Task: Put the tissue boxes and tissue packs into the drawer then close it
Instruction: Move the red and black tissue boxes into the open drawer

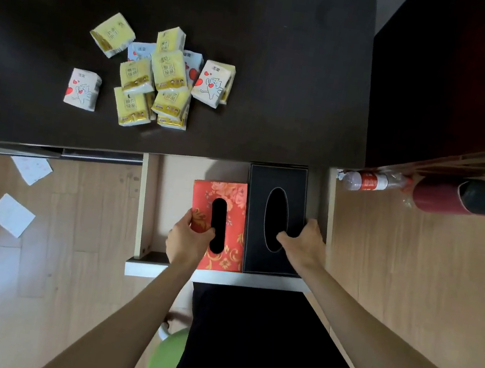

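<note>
The drawer (146, 201) stands pulled out below the dark desk. Inside it a red floral tissue box (235, 214) lies to the left of a black leather tissue box (279, 176), the two touching. My left hand (188, 240) grips the red box at its near left corner, with fingers at its slot. My right hand (304, 244) holds the black box's near right side, one finger in its oval opening. Several yellow and white tissue packs (153, 76) lie heaped on the desk, one white pack (82, 89) a little apart to the left.
The dark desk (283, 64) fills the upper view. Paper sheets (12, 215) lie on the wooden floor at left. A plastic bottle (369, 181) and a red cylinder (454, 196) lie on the floor at right. A green stool (166, 360) stands near my legs.
</note>
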Available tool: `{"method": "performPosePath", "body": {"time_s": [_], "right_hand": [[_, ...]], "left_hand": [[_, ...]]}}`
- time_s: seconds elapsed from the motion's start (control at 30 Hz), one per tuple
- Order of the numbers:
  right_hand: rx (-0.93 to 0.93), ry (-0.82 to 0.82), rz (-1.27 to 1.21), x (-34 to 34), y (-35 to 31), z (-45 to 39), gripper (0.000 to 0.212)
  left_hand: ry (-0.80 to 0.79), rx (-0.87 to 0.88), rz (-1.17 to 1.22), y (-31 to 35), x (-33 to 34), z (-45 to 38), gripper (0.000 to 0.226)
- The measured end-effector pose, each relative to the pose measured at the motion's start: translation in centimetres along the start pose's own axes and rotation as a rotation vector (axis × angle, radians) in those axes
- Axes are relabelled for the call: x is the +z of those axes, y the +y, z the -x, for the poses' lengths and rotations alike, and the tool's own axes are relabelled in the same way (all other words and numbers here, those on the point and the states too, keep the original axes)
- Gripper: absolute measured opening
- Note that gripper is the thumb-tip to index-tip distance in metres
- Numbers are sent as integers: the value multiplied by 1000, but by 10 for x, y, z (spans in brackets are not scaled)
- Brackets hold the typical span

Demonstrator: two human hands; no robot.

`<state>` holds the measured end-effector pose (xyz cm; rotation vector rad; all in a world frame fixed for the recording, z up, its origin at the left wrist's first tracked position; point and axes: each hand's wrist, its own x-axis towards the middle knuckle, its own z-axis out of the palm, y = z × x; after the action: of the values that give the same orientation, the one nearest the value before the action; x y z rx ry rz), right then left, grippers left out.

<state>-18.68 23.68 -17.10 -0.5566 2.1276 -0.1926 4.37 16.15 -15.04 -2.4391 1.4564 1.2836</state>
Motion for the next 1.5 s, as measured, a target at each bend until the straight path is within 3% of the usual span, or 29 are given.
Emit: {"method": "performPosePath", "body": {"time_s": [0.27,0.37,0.43,0.5,0.57,0.7,0.87,1.1,1.5], "right_hand": [[-28,-41,120,10,-3,-15,51],[-180,74,202,7,-12,-19,77],[-299,158,248,4,-25,-24,95],[-409,199,341,0,-36,-32,106],[-483,200,489,-5,-43,-40,113],[-522,174,634,-12,-40,-44,114],[-506,244,747,-34,-27,-46,110],[-607,212,958,-52,-18,-50,103],[-609,147,860,-49,-16,-40,107]], "left_hand": [[-23,-49,30,-10,10,-18,46],[-58,-40,69,-14,10,-19,58],[-71,-32,101,-15,8,-23,48],[-67,-15,113,-11,4,-28,42],[-65,28,104,-6,2,-33,53],[-87,102,15,3,1,-42,70],[-112,74,15,4,0,-48,73],[-135,50,43,4,-2,-54,80],[-112,24,55,3,-2,-38,74]]}}
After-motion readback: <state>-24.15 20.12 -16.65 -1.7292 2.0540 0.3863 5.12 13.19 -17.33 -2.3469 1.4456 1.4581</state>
